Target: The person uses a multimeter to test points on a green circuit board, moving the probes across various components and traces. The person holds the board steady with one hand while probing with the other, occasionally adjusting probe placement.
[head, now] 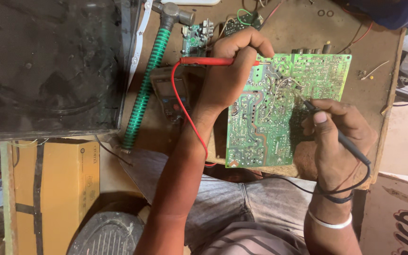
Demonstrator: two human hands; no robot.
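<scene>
A large green circuit board lies solder side up on a brown workbench. My left hand grips a red test probe, its tip touching the board's upper left part. My right hand pinches a black test probe like a pen, its tip resting near the board's upper middle. A red lead runs from the red probe down past my forearm. The black lead loops around my right wrist. A dark multimeter lies left of the board, partly behind my left arm.
A hammer with a green hose-covered handle lies to the left. A dark flat panel fills the upper left. Small green boards sit at the back. A yellow box stands below on the left. A blue object occupies the top right corner.
</scene>
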